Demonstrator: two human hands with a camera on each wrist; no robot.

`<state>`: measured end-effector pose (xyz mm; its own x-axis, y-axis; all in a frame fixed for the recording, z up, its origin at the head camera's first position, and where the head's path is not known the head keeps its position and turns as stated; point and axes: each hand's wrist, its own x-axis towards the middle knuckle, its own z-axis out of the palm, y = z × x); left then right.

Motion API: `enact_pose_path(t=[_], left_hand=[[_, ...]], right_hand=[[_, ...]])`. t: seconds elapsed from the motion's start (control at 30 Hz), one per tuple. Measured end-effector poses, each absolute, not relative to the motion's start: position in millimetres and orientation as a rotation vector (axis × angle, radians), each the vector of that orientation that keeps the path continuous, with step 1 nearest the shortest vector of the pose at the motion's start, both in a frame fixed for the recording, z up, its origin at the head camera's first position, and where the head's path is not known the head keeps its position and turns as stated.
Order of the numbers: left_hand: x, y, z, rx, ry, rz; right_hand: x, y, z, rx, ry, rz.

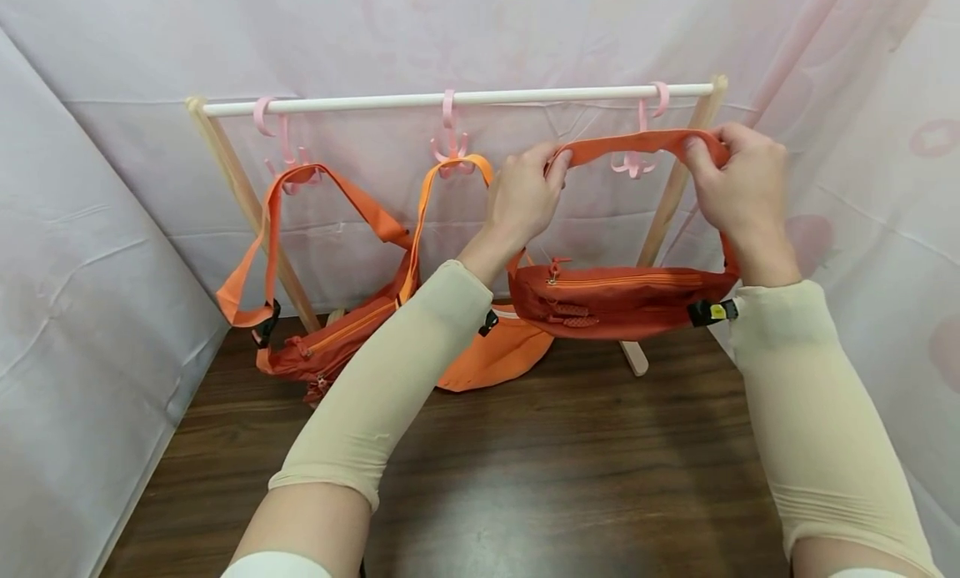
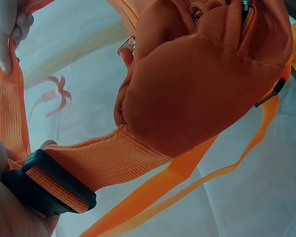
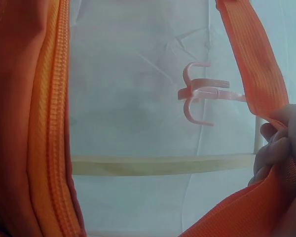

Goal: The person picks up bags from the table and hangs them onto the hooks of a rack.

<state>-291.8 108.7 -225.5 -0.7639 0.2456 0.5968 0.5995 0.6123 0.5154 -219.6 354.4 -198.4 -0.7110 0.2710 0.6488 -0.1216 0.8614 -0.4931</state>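
A rust-red waist bag (image 1: 622,299) hangs below its orange strap (image 1: 630,144), which both hands hold up. My left hand (image 1: 525,190) pinches the strap's left end. At the right end, my right hand (image 1: 742,190) grips it, thumb on top. Between the hands, a pink hook (image 1: 633,165) shows just behind the strap. A black buckle (image 2: 54,185) lies against the left palm in the left wrist view. In the right wrist view, the right fingers (image 3: 274,153) curl round the strap, beside the bag's orange zipper (image 3: 56,123).
A white rail (image 1: 360,103) on wooden legs carries several pink hooks. From the left hook (image 1: 288,161) hangs another red-orange waist bag (image 1: 337,340); from the middle hook (image 1: 448,144), a brighter orange bag (image 1: 495,357). Pale curtains surround the dark wooden table (image 1: 570,461).
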Motion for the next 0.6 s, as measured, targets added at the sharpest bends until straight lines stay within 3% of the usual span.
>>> enact_pose_path(t=[0.6], left_hand=[[-303.6, 124.0, -239.1, -0.607, -2.451, -0.975]], right_hand=[[-246.4, 369.1, -213.8, -0.174, -2.373, 0.653]])
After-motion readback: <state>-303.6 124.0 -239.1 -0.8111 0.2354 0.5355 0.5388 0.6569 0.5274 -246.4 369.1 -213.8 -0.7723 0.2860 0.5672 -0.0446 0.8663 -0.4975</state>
